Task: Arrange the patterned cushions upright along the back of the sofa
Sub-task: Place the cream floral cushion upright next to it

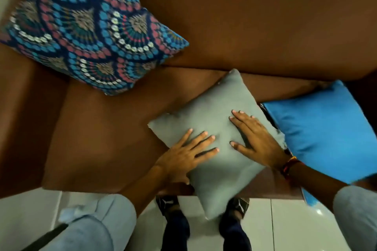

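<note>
A patterned cushion (pixel 81 30) in blue, pink and white fan motifs leans at the far left of a brown sofa (pixel 265 16), propped in the corner against the backrest. At centre, a person standing over the seat presses a plain grey cushion (pixel 214 149) flat, its near corner hanging off the seat edge above the white tiled floor (pixel 285 226). The left hand (pixel 187 157) lies open, fingers spread on the grey fabric, thumb tucked at the cushion's edge; the right hand (pixel 257 138), a thread band (pixel 289 166) at its wrist, also lies open and flat, gripping nothing. To the right, a plain blue cushion (pixel 330 132) rests tilted beside the grey one. The overhanging grey cushion could likely slide to the floor if either palm lifts without a grip
</note>
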